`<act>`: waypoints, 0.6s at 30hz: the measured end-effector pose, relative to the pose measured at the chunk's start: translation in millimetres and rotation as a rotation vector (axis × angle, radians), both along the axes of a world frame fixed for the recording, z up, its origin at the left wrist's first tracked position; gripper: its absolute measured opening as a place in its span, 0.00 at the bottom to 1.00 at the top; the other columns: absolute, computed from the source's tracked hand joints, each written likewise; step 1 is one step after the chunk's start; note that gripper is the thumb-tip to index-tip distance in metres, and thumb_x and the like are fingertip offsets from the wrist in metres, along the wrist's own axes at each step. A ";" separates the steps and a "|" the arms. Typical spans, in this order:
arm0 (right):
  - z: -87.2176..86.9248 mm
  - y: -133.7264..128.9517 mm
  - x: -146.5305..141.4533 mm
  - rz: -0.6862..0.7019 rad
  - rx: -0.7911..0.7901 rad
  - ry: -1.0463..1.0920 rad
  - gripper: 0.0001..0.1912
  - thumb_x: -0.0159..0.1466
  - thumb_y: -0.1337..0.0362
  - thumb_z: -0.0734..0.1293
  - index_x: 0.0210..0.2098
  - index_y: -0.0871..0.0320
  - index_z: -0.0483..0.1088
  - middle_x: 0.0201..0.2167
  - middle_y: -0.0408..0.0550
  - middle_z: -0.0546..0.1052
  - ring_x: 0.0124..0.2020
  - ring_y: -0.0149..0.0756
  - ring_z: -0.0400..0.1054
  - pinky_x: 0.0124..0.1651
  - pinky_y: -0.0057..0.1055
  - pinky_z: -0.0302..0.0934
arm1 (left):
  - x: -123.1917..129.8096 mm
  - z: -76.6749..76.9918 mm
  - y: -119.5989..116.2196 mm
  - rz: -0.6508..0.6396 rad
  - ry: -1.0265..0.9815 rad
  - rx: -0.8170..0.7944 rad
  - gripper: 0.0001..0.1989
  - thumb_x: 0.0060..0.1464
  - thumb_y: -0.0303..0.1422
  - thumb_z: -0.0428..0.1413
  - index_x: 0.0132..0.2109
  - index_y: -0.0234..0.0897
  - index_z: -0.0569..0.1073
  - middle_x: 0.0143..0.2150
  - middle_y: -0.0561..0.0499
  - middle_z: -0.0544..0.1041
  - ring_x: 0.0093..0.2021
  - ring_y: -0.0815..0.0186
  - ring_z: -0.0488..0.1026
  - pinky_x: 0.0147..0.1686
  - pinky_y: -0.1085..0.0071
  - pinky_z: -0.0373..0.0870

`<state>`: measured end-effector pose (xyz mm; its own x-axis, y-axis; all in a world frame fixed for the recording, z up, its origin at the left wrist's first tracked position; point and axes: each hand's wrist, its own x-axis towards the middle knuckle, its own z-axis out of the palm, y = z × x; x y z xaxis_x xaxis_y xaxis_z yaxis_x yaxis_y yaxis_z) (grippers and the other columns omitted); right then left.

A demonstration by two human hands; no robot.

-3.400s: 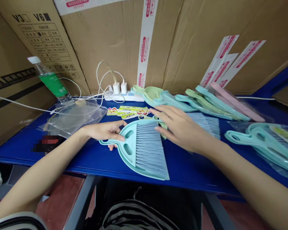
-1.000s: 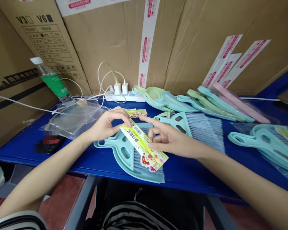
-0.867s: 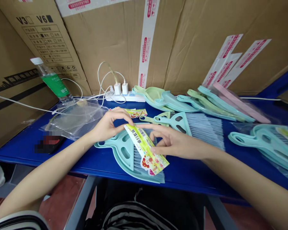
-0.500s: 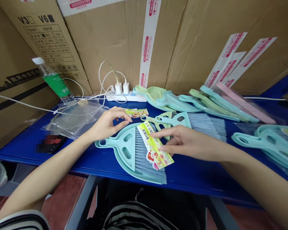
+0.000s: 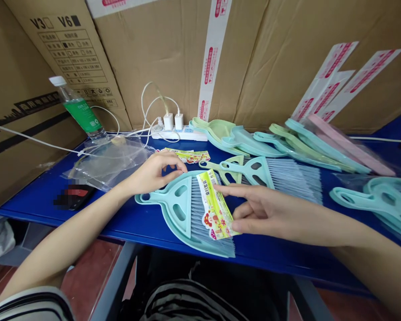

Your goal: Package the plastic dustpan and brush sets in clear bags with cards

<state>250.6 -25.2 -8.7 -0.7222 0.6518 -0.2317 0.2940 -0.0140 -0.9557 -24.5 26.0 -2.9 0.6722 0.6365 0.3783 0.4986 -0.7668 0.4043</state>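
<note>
A turquoise dustpan (image 5: 169,229) lies on the blue table with a matching hand brush (image 5: 173,189) nested on it, its grey-blue bristles pointing right. Across the bristles rests a yellow-green printed label card (image 5: 217,209). My right hand (image 5: 257,205) is at the card's right side, index finger stretched out over its upper edge and thumb by its lower corner, a gap between them. Loosely curved, my left hand (image 5: 158,171) hovers at the pan's upper rim with nothing held; whether it touches the rim I cannot tell.
Behind lie more label cards (image 5: 190,155), loose brushes (image 5: 254,169) and several dustpans (image 5: 247,140). A wrapped set (image 5: 377,196) is at right. Plastic bags (image 5: 110,160), a bottle (image 5: 82,113), a phone (image 5: 75,196) and a power strip (image 5: 194,133) stand left and back. Cardboard boxes (image 5: 167,53) wall the rear.
The label card has turned a little more upright on the bristles. My right hand has shifted slightly down, with its thumb lower. My left hand stays nearly in place. The view has shifted slightly.
</note>
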 end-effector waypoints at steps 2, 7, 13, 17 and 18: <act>0.1 -0.6 2.0 0.024 -0.065 0.001 0.46 0.60 0.57 0.71 0.71 0.61 0.49 0.37 0.48 0.81 0.40 0.36 0.76 0.42 0.31 0.70 | 0.6 0.2 0.2 -0.026 0.003 -0.003 0.09 0.62 0.30 0.51 0.37 0.38 0.76 0.34 0.51 0.79 0.36 0.66 0.73 0.45 0.65 0.69; 2.5 -0.9 5.5 0.032 -0.106 -0.029 0.48 0.60 0.56 0.71 0.72 0.61 0.46 0.38 0.47 0.81 0.38 0.32 0.74 0.38 0.26 0.67 | 1.2 0.1 0.4 -0.042 0.013 -0.016 0.09 0.62 0.31 0.51 0.36 0.38 0.76 0.34 0.50 0.79 0.34 0.67 0.74 0.45 0.65 0.69; 3.4 0.4 5.5 0.078 -0.158 0.018 0.45 0.63 0.56 0.69 0.72 0.59 0.46 0.38 0.46 0.81 0.40 0.34 0.74 0.43 0.32 0.66 | 0.3 -0.8 0.9 -0.055 0.015 -0.012 0.09 0.62 0.30 0.51 0.36 0.37 0.76 0.34 0.50 0.79 0.34 0.67 0.74 0.45 0.66 0.69; 2.5 2.3 3.2 0.115 -0.240 0.037 0.49 0.63 0.54 0.70 0.73 0.60 0.40 0.45 0.52 0.81 0.49 0.39 0.73 0.52 0.37 0.64 | -0.3 -1.2 1.5 -0.072 0.017 0.002 0.09 0.62 0.30 0.51 0.37 0.36 0.76 0.34 0.50 0.79 0.34 0.67 0.74 0.44 0.67 0.69; 2.7 2.4 2.8 0.121 -0.249 0.041 0.50 0.63 0.53 0.70 0.73 0.60 0.40 0.47 0.54 0.80 0.50 0.40 0.72 0.53 0.38 0.63 | -0.4 -1.3 1.5 -0.074 0.017 0.003 0.09 0.62 0.30 0.51 0.37 0.36 0.76 0.34 0.50 0.79 0.34 0.68 0.74 0.44 0.67 0.69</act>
